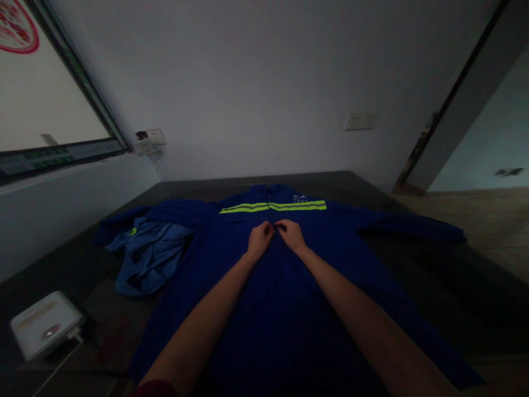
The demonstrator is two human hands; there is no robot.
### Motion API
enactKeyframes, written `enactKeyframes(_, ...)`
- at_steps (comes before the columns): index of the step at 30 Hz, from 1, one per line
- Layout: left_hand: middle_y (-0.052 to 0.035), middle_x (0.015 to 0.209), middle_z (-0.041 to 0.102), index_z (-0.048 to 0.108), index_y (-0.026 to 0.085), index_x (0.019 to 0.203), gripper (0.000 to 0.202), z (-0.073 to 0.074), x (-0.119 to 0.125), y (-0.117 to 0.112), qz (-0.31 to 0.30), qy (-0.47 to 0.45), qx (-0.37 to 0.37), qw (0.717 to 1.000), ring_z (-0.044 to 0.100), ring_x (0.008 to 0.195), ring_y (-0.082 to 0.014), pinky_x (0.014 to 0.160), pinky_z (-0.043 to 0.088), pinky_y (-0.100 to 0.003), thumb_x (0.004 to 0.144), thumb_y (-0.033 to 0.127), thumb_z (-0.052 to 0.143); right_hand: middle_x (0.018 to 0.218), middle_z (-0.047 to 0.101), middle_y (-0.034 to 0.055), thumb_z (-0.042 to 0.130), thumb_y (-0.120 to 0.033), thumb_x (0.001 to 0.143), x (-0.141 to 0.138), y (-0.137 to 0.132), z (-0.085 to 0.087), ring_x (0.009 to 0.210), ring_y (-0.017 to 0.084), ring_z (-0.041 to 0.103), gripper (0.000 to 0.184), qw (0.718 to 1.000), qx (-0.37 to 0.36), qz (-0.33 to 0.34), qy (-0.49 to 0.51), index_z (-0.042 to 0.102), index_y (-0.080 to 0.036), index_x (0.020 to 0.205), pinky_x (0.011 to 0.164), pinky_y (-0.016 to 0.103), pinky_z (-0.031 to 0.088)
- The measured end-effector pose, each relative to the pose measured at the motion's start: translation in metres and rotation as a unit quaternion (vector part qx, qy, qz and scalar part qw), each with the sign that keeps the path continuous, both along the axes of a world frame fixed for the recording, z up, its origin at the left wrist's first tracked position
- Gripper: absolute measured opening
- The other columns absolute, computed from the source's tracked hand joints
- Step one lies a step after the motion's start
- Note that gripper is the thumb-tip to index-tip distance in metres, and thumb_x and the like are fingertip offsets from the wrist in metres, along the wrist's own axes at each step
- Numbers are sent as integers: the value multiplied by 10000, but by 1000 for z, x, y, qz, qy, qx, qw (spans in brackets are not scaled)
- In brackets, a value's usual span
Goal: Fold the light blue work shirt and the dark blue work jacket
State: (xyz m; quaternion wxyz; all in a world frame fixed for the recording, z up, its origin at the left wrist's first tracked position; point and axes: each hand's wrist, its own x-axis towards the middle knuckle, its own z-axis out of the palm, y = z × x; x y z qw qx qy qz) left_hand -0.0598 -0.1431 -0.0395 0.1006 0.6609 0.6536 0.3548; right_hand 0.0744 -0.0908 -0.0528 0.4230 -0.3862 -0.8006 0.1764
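A dark blue work coverall or long coat (264, 309) lies spread face up, with sleeves out to both sides and a yellow-green reflective stripe (297, 206) across the chest. On its front placket, just below the stripe, my left hand (261, 237) pinches the fabric edge. Right beside it, my right hand (291, 234) pinches the other side, the fingertips of both hands nearly meeting. Whether a button or snap sits between them is too small and dark to tell. Small white print shows on the chest above the stripe.
A crumpled lighter blue garment (152, 253) lies left, by the sleeve. Nearer me on the left stands a white box-shaped device (47, 325) with a cable. The dark table (330, 179) meets a wall with sockets (361, 121); a window (49, 82) is at left.
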Motion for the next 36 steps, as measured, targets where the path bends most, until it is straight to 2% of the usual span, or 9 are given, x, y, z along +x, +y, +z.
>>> enactKeyframes(9,3,775,663,607,205,818,35,-1,-1,-1,13,-22,49,998,606,733,-134,664,409,-215,806,225,580,884,684,54,526,-60,708,1,8,-1,878,201,617,277,999,-26,-4,34,713,-192,864,848,344,472)
enactKeyframes(15,0,769,668,612,203,809,41,-2,-2,0,14,-22,47,999,610,726,-136,659,417,-218,801,236,590,882,717,38,529,-69,708,2,19,-8,847,183,653,283,995,-72,5,66,723,-200,867,814,321,501)
enactKeyframes(21,-1,770,670,612,204,815,48,-5,-2,1,12,-21,46,999,609,719,-136,655,413,-221,799,242,588,925,722,64,590,-72,667,4,19,-8,867,197,662,295,993,-82,19,85,718,-167,916,817,328,509)
enactKeyframes(30,2,766,659,611,204,823,43,-3,-1,0,-1,0,55,999,594,705,-130,621,393,-208,799,227,584,956,705,49,537,-56,704,1,2,-1,905,185,637,314,994,-45,-3,97,698,-187,939,865,327,481)
enactKeyframes(36,-1,779,671,616,204,815,45,-2,-2,-1,-3,-4,51,999,603,707,-133,627,392,-209,801,225,578,1019,676,66,476,-32,764,-4,-12,8,972,200,585,363,998,49,-7,-29,661,-199,1028,912,348,434)
